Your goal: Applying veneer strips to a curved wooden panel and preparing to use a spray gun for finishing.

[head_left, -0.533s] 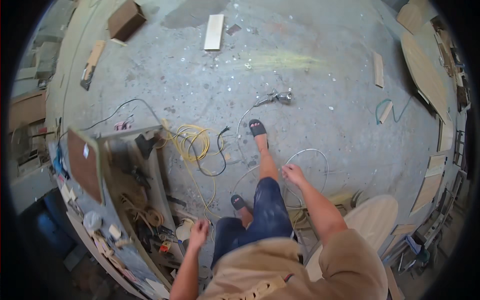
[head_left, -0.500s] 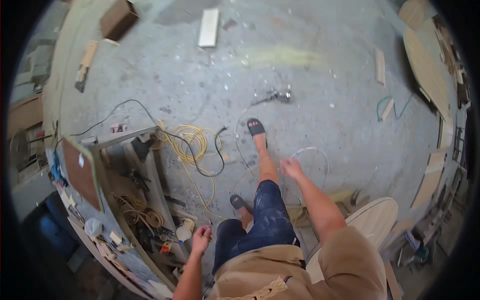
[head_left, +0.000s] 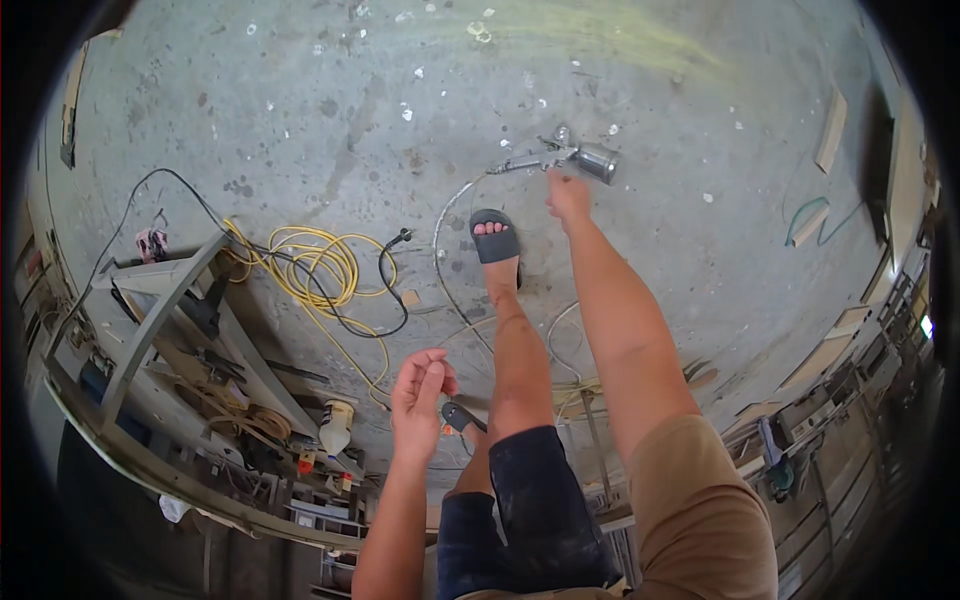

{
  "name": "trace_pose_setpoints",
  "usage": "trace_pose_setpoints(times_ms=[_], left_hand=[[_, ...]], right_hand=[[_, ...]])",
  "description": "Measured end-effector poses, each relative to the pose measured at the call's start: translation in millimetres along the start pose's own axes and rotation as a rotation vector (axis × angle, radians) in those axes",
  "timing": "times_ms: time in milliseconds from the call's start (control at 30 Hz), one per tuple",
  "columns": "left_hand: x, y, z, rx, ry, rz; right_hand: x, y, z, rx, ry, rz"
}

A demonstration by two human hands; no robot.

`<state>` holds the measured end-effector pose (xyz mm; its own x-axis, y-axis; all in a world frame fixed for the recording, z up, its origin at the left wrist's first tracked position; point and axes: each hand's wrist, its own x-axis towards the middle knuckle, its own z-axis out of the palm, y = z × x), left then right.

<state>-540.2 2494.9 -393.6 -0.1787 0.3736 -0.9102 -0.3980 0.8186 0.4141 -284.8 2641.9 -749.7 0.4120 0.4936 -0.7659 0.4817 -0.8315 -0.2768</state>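
A silver spray gun [head_left: 545, 158] with a metal cup [head_left: 597, 163] lies on the concrete floor, and a pale hose [head_left: 440, 240] curves from its handle end back past my foot. My right hand [head_left: 568, 197] reaches down just below the gun, index finger stretched toward its body and thumb apart. From above I cannot tell whether the fingertip touches the gun; the fingers hold nothing that I can see. My left hand [head_left: 420, 395] hangs in front of my left leg with loosely bent fingers and thumb apart, open and holding nothing.
Coiled yellow hose [head_left: 320, 265] and a black cable with a plug [head_left: 403, 236] lie to the left. Beside them stands a metal-framed bench [head_left: 160, 320] with tools and a white tub [head_left: 336, 425]. My sandalled foot [head_left: 495, 240] is near the gun. Boards [head_left: 831, 130] lie at right.
My right hand has moved forward and down to the spray gun. My left hand has risen a little in view. The view has tilted and come closer to the floor.
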Motion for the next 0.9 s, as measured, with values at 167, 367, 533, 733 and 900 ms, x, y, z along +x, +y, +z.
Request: trace_pose_setpoints(times_ms=[167, 367, 533, 733, 900], left_hand=[[1, -25, -23, 0.014, 0.047, -0.082], [-51, -70, -92, 0.050, 0.191, -0.233], [-129, -107, -116, -0.027, 0.204, -0.220], [-271, -152, -142, 0.039, 0.193, 0.081], [-414, -235, -205, -0.083, 0.379, 0.284]], right_hand=[[42, -13, 39, 0.354, -0.069, 0.280], [14, -23, 41, 0.754, 0.082, 0.120], [-105, -48, -18, 0.082, -0.024, -0.359], [-322, -115, -80, -0.186, -0.193, -0.812], [-496, -127, -108, -0.269, -0.401, -1.136]])
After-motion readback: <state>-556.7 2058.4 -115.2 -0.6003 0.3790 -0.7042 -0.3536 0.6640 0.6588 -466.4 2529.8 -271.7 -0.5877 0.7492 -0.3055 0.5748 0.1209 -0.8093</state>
